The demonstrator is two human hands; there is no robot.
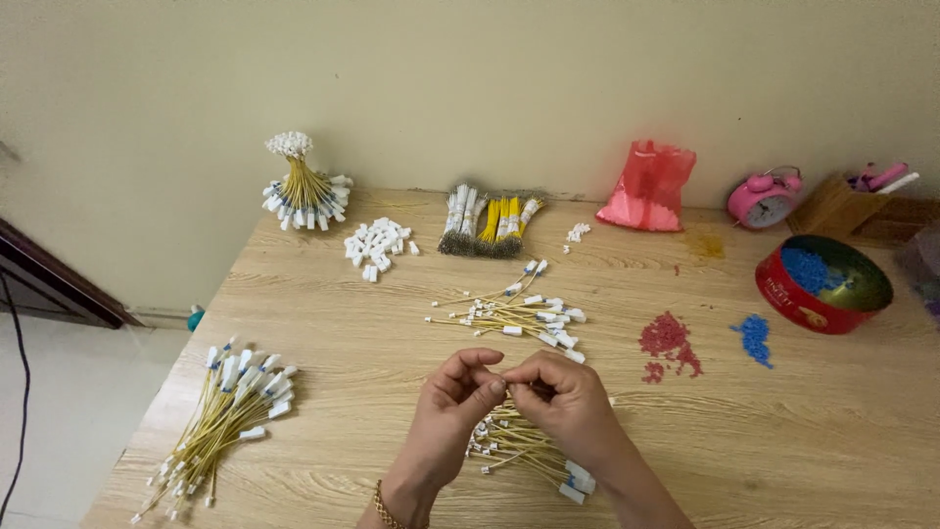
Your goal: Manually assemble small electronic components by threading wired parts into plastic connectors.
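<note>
My left hand [452, 402] and my right hand [561, 394] meet near the table's front edge, fingertips pinched together on a thin yellow wire with a small white connector [505, 383]. Directly beneath them lies a small pile of yellow wires with white ends [517, 446]. A scattered heap of similar wires [519, 315] lies just beyond the hands. A gold bracelet sits on my left wrist.
A large wire bundle [223, 416] lies at front left, a tied upright bundle [302, 186] at back left, loose white connectors [377, 245] and wire packs [490, 220] behind. Right side: red beads [668, 343], blue beads [754, 338], a red tin [821, 286], pink bag [648, 188], pink alarm clock [764, 198].
</note>
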